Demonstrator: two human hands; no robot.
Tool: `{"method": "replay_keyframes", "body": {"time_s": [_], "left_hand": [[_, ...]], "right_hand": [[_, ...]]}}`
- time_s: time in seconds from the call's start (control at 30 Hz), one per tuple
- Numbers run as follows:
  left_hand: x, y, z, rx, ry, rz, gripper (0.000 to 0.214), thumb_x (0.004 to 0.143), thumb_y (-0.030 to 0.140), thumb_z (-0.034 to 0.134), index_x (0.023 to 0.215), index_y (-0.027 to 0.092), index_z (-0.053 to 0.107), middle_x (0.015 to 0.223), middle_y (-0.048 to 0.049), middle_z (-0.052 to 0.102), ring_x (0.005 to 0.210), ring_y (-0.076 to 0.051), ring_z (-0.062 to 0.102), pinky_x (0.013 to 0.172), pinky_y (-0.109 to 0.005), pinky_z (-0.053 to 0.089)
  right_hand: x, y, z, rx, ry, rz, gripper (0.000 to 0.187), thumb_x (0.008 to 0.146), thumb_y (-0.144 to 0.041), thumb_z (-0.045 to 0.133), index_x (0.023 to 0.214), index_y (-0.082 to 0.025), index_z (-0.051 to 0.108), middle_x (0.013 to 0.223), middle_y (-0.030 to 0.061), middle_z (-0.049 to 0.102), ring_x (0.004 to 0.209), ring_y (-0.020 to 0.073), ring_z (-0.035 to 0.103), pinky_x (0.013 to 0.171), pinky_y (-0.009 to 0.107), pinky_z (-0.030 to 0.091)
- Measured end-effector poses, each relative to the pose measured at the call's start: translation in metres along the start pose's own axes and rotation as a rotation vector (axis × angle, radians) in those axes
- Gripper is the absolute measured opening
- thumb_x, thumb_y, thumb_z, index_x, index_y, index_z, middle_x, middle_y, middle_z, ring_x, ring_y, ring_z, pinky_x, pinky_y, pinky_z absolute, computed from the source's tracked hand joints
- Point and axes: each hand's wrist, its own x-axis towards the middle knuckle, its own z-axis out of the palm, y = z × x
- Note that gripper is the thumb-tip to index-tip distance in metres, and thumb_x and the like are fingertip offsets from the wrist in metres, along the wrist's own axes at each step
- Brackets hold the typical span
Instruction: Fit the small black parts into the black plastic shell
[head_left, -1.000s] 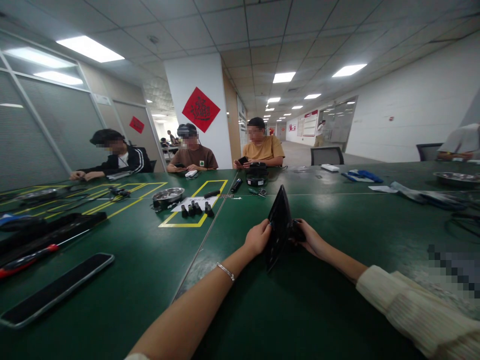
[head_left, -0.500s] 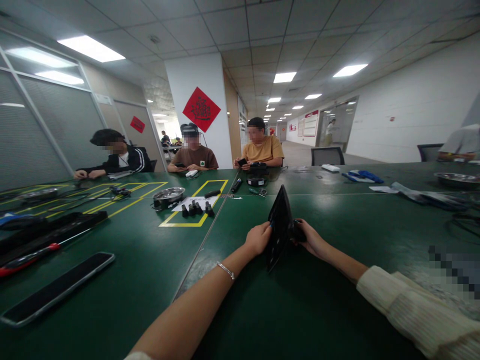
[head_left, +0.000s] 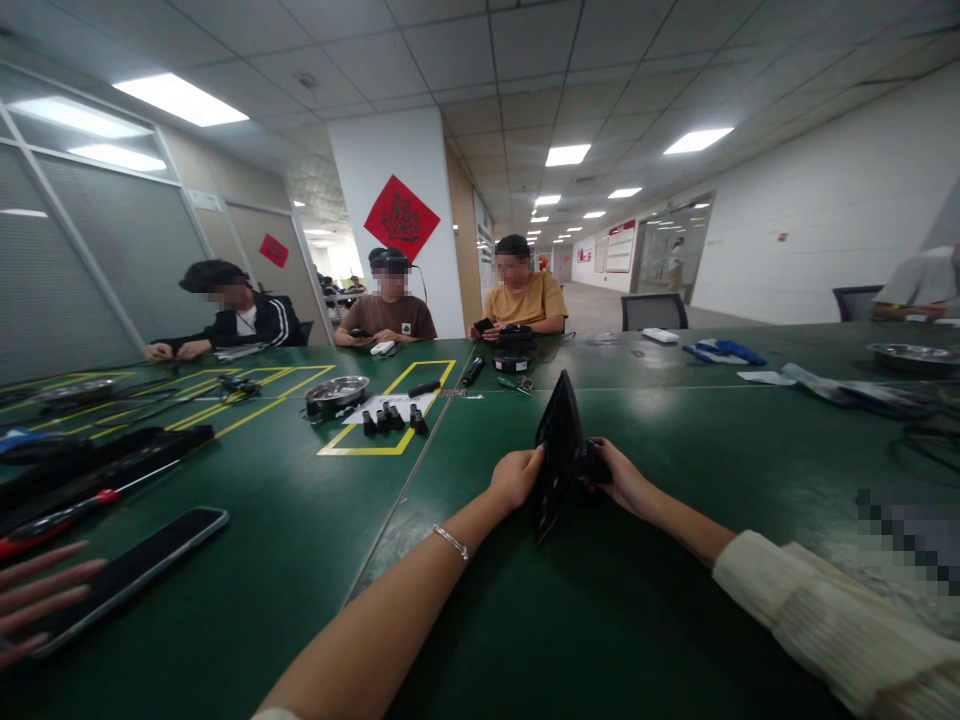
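The panel (head_left: 561,465) is being held up over the table (head_left: 637,600), ahead of the camera, right of the table seam. It's looking thin, black and slightly glossy, small pale spots showing on its left face; a dark knob (head_left: 595,463) is sticking out on the right. Can't tell if the bottom tip is touching the table.

The left hand (head_left: 516,478) is being closed on the panel's left side, thumb on the face, other fingers partly hidden. The knob is being gripped in the curled right hand (head_left: 616,475). Hands are being held apart, panel between.

The panel is being held near-upright, almost edge-on, face turned left. Visible long axis is running up-down, top leaning slightly right; true long side unclear from foreshortening.

Farther out: black pieces (head_left: 390,418) are standing near the bowl (head_left: 337,392). At far left a co-worker's hand (head_left: 45,590), blurred, fingers spread, is being held at the phone (head_left: 161,555); contact unclear.
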Motion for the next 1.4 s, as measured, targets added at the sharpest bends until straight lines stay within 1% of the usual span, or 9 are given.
{"method": "replay_keyframes", "body": {"time_s": [0.17,0.33,0.53,0.77,0.9,1.1,1.23,1.33,1.4], "left_hand": [[-0.0008,0.0014,-0.0012,0.064,0.018,-0.007,0.059,0.087,0.041,0.014,0.071,0.014,0.063,0.070,-0.0059,0.062,0.069,-0.017,0.055,0.057,-0.023,0.034],[0.0020,0.0014,0.0006,0.023,0.003,-0.033,0.047,0.086,0.032,0.020,0.065,0.013,0.058,0.067,-0.0050,0.059,0.067,-0.016,0.054,0.057,-0.023,0.035],[-0.0028,0.0039,-0.0029,0.044,0.075,0.034,0.031,0.088,0.033,0.023,0.089,0.017,0.050,0.081,-0.0034,0.059,0.073,-0.016,0.054,0.065,-0.024,0.037],[-0.0035,0.0021,-0.0033,0.036,0.080,0.084,0.041,0.088,0.040,0.019,0.083,0.018,0.053,0.080,-0.0025,0.060,0.073,-0.015,0.054,0.066,-0.022,0.038],[-0.0032,0.0014,-0.0024,0.014,0.053,0.091,0.048,0.088,0.043,0.015,0.085,0.018,0.056,0.083,-0.0035,0.062,0.077,-0.016,0.055,0.068,-0.023,0.040],[-0.0028,0.0006,-0.0031,0.091,0.032,0.076,0.040,0.087,0.032,0.018,0.092,0.018,0.055,0.089,-0.0048,0.062,0.083,-0.017,0.056,0.073,-0.025,0.039],[0.0012,-0.0043,-0.0003,0.043,0.016,0.054,0.048,0.087,0.038,0.017,0.080,0.015,0.059,0.077,-0.0042,0.062,0.075,-0.017,0.056,0.066,-0.024,0.039],[0.0026,-0.0059,0.0018,0.011,0.001,0.028,0.058,0.087,0.045,0.012,0.072,0.014,0.059,0.069,-0.0043,0.060,0.068,-0.017,0.055,0.059,-0.023,0.038],[0.0022,-0.0049,0.0025,-0.002,0.014,0.040,0.060,0.087,0.047,0.011,0.071,0.014,0.058,0.068,-0.0047,0.060,0.068,-0.017,0.055,0.059,-0.023,0.038]], "right_hand": [[0.0009,0.0019,-0.0007,-0.011,-0.011,-0.007,0.019,0.074,-0.029,0.046,0.091,-0.021,0.045,0.071,-0.0002,0.055,0.051,0.0127,0.052,0.039,0.022,0.039],[0.0020,0.0037,-0.0024,-0.007,-0.011,-0.008,0.018,0.074,-0.029,0.045,0.091,-0.021,0.044,0.071,-0.0007,0.055,0.052,0.0129,0.053,0.040,0.022,0.040],[-0.0007,0.0004,-0.0004,-0.010,-0.010,-0.001,0.018,0.075,-0.028,0.045,0.091,-0.021,0.044,0.071,-0.0007,0.055,0.054,0.0130,0.054,0.042,0.022,0.040],[-0.0014,-0.0009,0.0008,-0.012,0.012,0.013,0.017,0.074,-0.028,0.045,0.090,-0.021,0.045,0.071,-0.0004,0.055,0.053,0.0130,0.053,0.041,0.022,0.040],[0.0016,0.0025,-0.0018,-0.012,-0.002,0.002,0.017,0.074,-0.028,0.046,0.090,-0.021,0.046,0.071,0.0003,0.056,0.054,0.0136,0.053,0.041,0.023,0.040],[-0.0003,0.0006,-0.0002,-0.011,-0.014,-0.004,0.017,0.074,-0.028,0.045,0.090,-0.021,0.045,0.070,-0.0004,0.055,0.052,0.0130,0.052,0.040,0.023,0.039],[-0.0009,-0.0009,0.0020,-0.007,0.013,0.018,0.017,0.074,-0.027,0.044,0.090,-0.021,0.044,0.070,-0.0007,0.055,0.052,0.0132,0.052,0.041,0.023,0.039],[0.0011,0.0015,-0.0001,-0.003,-0.005,0.011,0.018,0.074,-0.028,0.045,0.090,-0.021,0.044,0.071,-0.0007,0.055,0.054,0.0134,0.053,0.043,0.023,0.040],[0.0029,0.0038,-0.0026,-0.006,-0.020,0.008,0.019,0.073,-0.030,0.046,0.091,-0.021,0.044,0.071,-0.0009,0.055,0.054,0.0136,0.054,0.043,0.023,0.040]]}}
